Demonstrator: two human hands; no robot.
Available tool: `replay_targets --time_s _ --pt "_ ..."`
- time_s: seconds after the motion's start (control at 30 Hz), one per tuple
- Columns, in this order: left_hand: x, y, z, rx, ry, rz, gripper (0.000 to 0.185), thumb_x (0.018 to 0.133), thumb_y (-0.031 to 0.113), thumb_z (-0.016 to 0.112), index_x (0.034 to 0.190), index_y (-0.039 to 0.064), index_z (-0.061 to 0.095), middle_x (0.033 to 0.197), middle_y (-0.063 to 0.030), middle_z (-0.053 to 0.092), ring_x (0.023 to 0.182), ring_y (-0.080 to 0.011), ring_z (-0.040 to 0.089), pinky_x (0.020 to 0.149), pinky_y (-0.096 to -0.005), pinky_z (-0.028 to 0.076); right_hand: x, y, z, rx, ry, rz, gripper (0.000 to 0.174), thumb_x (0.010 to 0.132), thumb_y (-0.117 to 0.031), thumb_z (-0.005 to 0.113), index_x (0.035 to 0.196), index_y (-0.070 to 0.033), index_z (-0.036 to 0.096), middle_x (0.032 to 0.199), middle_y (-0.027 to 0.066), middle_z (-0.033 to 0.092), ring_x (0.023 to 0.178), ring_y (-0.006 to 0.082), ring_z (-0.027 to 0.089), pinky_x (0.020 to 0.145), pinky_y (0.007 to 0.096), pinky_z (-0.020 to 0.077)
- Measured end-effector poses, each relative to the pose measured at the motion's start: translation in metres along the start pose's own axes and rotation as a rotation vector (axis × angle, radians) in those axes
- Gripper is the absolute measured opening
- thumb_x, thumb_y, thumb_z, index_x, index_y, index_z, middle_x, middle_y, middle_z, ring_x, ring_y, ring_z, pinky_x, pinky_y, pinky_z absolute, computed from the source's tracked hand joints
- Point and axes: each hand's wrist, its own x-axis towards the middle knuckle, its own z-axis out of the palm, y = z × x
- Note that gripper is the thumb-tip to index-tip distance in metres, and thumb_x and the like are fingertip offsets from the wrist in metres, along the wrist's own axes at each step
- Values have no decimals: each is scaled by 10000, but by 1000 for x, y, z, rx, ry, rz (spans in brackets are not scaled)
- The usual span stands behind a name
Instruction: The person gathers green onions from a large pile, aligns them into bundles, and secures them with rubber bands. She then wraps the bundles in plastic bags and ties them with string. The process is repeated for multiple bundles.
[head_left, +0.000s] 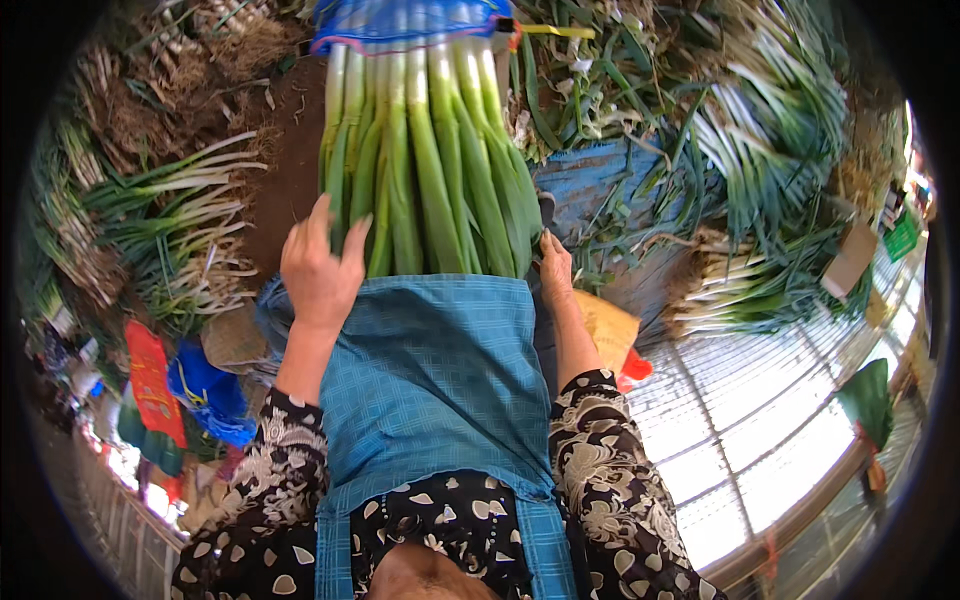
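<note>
A row of thick green onions or leeks (420, 165) lies in front of me, white stalks away and green leaves towards my lap. A blue mesh bag (412, 28) with a pink edge covers their far ends. My left hand (319, 262) is over the left edge of the leaves, back up, thumb and fingers spread, nothing held. By the right edge of the leaves is my right hand (556, 266), its fingertips close to the outermost leaf; whether it grips the leaf is unclear. The leaf tips meet the top edge of my blue checked apron (442, 352).
Bundles of rooted green onions lie on the left (180, 217) and on the right (727, 296), with another pile (757, 142) farther back. Loose trimmings (622, 75) litter the ground beside a blue sheet (600, 176). A yellow bag (606, 326) lies near my right forearm.
</note>
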Motion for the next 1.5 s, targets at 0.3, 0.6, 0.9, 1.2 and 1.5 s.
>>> replay_targets --time_s 0.3,0.6,0.9,1.2,1.5 --pt "31 158 167 204 -810 955 155 853 218 620 826 66 636 818 -114 632 847 -302 589 804 -412 430 -20 11 5 161 -239 -74 424 894 -371 608 787 40 612 651 32 507 649 104 424 621 291 384" --pt "19 130 162 64 -702 1081 191 796 190 639 652 86 567 667 -62 520 764 -265 524 851 -393 406 -75 -1 4 423 -276 -41 391 939 -319 532 875 58 613 698 102 580 672 152 520 652 320 439" --pt "23 124 128 177 -862 1153 176 707 168 653 575 86 571 612 -60 536 723 -259 521 863 -390 408 -128 -10 55 633 -372 211 399 962 -288 484 890 75 631 738 129 634 694 180 539 675 361 441" --pt "8 113 132 47 -667 1094 140 702 84 654 827 44 606 988 -102 590 970 -292 557 940 -415 414 -127 -20 43 -14 30 -96 219 872 -231 596 961 -32 620 897 228 648 795 399 626 690 472 480" --pt "13 102 134 15 -762 1092 87 706 76 647 783 68 607 825 -54 610 877 -260 567 890 -398 410 -94 -26 14 -459 146 -809 290 793 -155 654 1045 -41 568 990 152 560 952 354 529 949 537 364"
